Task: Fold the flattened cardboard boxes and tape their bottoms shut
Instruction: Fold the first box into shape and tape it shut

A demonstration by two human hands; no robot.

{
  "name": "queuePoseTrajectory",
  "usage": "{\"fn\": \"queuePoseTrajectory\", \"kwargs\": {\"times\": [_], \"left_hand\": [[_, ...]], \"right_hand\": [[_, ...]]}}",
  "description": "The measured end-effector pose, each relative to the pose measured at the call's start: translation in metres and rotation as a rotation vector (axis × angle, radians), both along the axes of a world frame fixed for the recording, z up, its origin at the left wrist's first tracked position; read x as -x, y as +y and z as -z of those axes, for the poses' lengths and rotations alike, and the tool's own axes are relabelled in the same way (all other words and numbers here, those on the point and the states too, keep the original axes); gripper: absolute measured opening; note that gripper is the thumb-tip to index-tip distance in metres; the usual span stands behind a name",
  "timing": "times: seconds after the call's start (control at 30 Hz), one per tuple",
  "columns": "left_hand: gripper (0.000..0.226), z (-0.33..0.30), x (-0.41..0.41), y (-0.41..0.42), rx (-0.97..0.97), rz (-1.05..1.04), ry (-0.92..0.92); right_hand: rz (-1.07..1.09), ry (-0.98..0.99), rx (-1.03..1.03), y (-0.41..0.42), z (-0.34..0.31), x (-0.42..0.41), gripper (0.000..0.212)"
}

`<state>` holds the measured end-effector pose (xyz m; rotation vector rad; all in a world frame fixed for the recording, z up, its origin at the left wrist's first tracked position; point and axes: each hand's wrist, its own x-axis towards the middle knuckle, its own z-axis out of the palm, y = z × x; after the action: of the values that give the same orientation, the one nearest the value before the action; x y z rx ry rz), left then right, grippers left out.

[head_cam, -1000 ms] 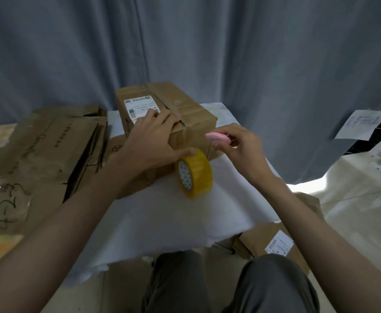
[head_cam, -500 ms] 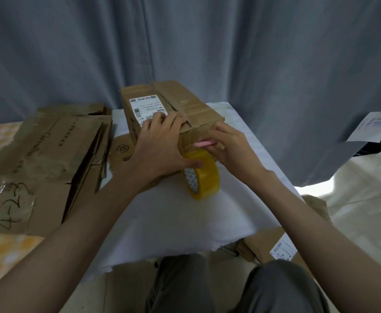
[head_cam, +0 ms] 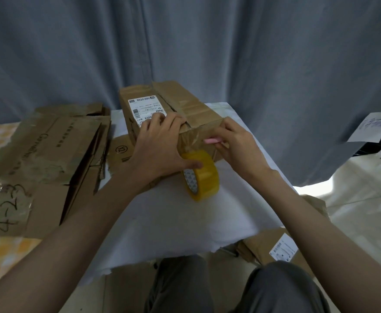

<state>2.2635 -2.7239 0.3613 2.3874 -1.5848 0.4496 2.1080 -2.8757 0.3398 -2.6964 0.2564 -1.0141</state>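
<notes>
A folded brown cardboard box with a white shipping label lies on the white-covered table. My left hand presses its fingers on the box's near end, and its thumb rests against a yellow tape roll that hangs below the box edge. A strip of clear tape runs from the roll up onto the box. My right hand pinches a small pink cutter against the box's near face, right by the tape strip.
A pile of flattened cardboard boxes lies to the left, one marked with handwriting. Another flattened box with a label sits on the floor at the right, beside my knees. A grey curtain hangs behind the table.
My right hand brought the pink cutter from beside the box to its near face at the tape strip. My left hand stayed pressed on the box with the roll under its thumb.
</notes>
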Motion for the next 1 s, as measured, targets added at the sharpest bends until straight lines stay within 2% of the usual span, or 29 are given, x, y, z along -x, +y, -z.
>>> {"fn": "queuePoseTrajectory", "kwargs": {"times": [0.17,0.27,0.37,0.43,0.5,0.53,0.57,0.63,0.77,0.87,1.0], "left_hand": [[0.121,0.000,0.000,0.000,-0.010,-0.007,0.000],[0.120,0.001,0.000,0.000,0.005,-0.002,0.002],[0.121,0.000,0.000,0.000,0.005,-0.001,0.005],[0.122,-0.001,0.000,0.000,-0.006,-0.006,0.012],[0.121,0.000,0.000,0.000,-0.004,-0.011,0.012],[0.120,0.000,0.000,0.000,0.002,-0.011,0.011],[0.119,0.001,-0.001,-0.001,0.008,-0.009,0.009],[0.118,0.003,-0.001,-0.001,0.021,-0.002,0.005],[0.118,0.004,-0.002,0.000,0.030,0.015,0.004],[0.115,0.002,-0.004,0.001,-0.005,0.017,-0.013],[0.079,-0.012,-0.006,-0.004,0.003,0.027,0.014]], "right_hand": [[0.376,0.197,-0.212,-0.024,0.030,0.005,0.014],[0.428,0.326,-0.338,-0.023,0.049,0.010,0.023],[0.482,0.447,-0.308,-0.020,0.055,0.009,0.022],[0.451,0.320,-0.332,-0.010,0.049,0.001,0.022],[0.351,0.088,-0.612,0.006,0.032,-0.008,0.005],[0.273,0.052,-0.812,0.014,0.022,-0.012,0.014],[0.203,0.074,-0.999,0.023,0.014,-0.015,0.020],[0.152,0.188,-1.188,0.033,0.005,-0.018,0.024],[0.168,0.172,-1.382,0.038,0.004,-0.024,0.013],[0.158,0.142,-1.442,0.038,0.003,-0.024,0.010],[0.164,0.134,-1.497,0.038,0.002,-0.022,0.013]]}}
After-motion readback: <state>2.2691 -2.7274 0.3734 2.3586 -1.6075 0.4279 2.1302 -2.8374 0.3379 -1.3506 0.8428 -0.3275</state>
